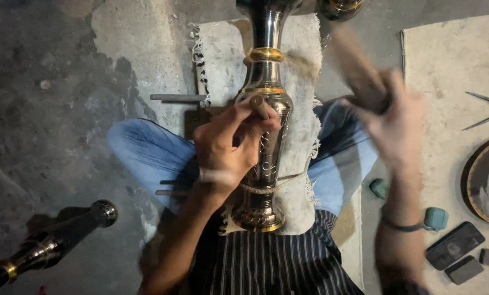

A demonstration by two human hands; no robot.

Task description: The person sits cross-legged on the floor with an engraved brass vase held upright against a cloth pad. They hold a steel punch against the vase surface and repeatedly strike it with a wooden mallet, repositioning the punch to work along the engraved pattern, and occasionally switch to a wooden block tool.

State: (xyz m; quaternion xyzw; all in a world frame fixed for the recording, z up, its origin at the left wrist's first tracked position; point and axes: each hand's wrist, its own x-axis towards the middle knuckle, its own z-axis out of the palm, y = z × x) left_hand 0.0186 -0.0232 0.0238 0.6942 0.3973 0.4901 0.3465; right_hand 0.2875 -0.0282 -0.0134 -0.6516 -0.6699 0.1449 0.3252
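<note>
A tall dark metal vase [266, 76] with gold bands and engraved patterns lies lengthwise on a white cloth [304, 49] across my lap. My left hand [228, 145] pinches a short metal chisel [258, 105] and holds its tip against the vase's body. My right hand [392, 117] is raised to the right of the vase, blurred with motion, gripping a wooden mallet [356, 65].
A second dark vase [48, 246] lies on the concrete floor at lower left. On a mat at right lie a metal compass [487, 109], a round engraved plate [487, 180], two teal cases [436, 218], a phone [455, 245] and dark blocks. A metal rod [176, 98] lies left of the cloth.
</note>
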